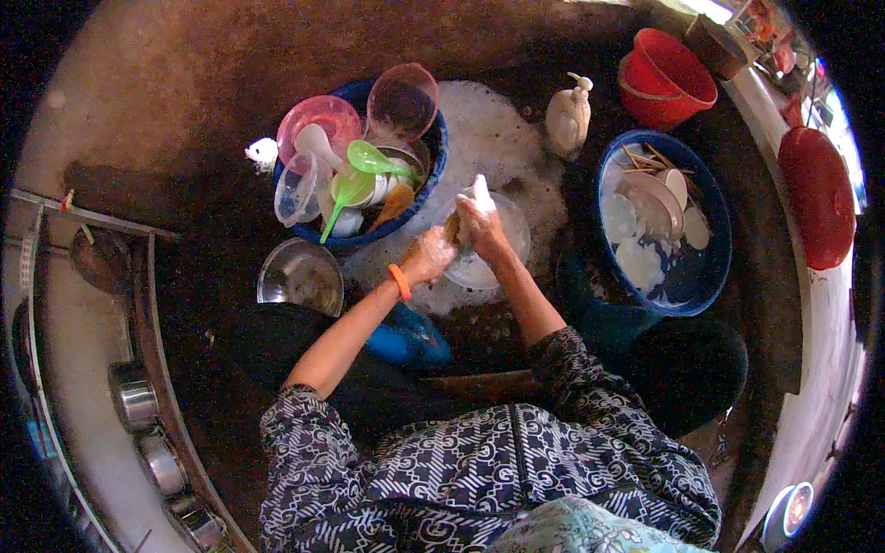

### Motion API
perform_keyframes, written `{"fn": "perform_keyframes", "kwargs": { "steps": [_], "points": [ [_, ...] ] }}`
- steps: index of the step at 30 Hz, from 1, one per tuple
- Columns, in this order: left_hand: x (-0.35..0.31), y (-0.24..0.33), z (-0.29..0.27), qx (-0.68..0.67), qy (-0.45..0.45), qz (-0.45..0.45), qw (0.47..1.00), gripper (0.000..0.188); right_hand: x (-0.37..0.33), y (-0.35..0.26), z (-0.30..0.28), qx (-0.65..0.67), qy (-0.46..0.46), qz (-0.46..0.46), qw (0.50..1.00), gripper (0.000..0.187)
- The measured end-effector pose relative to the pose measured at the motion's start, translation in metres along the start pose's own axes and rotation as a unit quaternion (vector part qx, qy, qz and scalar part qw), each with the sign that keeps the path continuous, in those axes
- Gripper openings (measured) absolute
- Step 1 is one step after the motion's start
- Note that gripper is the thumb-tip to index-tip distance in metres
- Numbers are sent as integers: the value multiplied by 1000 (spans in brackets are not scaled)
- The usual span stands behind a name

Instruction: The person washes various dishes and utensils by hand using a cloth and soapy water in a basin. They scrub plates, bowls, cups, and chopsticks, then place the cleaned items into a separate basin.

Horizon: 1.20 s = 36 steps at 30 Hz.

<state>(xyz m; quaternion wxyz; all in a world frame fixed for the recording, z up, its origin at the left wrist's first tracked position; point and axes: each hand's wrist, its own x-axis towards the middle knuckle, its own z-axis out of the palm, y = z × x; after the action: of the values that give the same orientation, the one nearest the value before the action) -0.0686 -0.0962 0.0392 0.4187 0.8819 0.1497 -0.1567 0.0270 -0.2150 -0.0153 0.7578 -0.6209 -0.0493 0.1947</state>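
Note:
My left hand (429, 256), with an orange band at the wrist, is closed on the lower end of a short brown thing (452, 227), perhaps wooden. My right hand (482, 232) closes round its upper part. White suds or a foamy scrubber (481, 194) stick out above the right fingers; which of the two I cannot tell. Under my hands a translucent round basin (516, 235) rests on the sudsy floor. To the left, a blue tub (441, 175) holds a pink bowl (343, 115), a clear pink container (403, 97), a green ladle (373, 158) and a wooden spoon (396, 201).
A steel bowl (300, 276) stands at near left. The blue basin (724, 240) on the right contains plates (650, 207) and several wooden sticks. Beyond lie a pump bottle (568, 120) and red buckets (673, 78). A blue slipper (410, 336) shows near my legs.

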Motion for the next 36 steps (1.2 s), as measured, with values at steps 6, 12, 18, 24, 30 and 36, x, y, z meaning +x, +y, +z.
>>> {"fn": "perform_keyframes", "kwargs": {
  "steps": [6, 12, 18, 24, 30, 36],
  "points": [
    [-3, -8, 31, 7, -33, 97, 995, 33, 43, 37, -37, 38, 146, -55, 987, 12],
    [-40, 30, 17, -135, -116, -17, 984, 31, 63, 67, -86, 148, 176, -35, 973, 18],
    [-62, 40, -9, -356, -151, -83, 919, 28, 55, 56, -143, 82, 199, -74, 974, 22],
    [-15, 29, -30, -407, -44, -50, 911, 28, 30, 4, -69, 233, 39, -25, 971, 48],
    [8, 20, -24, -312, -72, -41, 947, 26, 3, -12, 25, -8, 24, -153, 988, 42],
    [-1, 1, 11, -152, -91, 128, 976, 22, 19, 18, -2, 61, 162, -110, 979, 26]
  ]
}}
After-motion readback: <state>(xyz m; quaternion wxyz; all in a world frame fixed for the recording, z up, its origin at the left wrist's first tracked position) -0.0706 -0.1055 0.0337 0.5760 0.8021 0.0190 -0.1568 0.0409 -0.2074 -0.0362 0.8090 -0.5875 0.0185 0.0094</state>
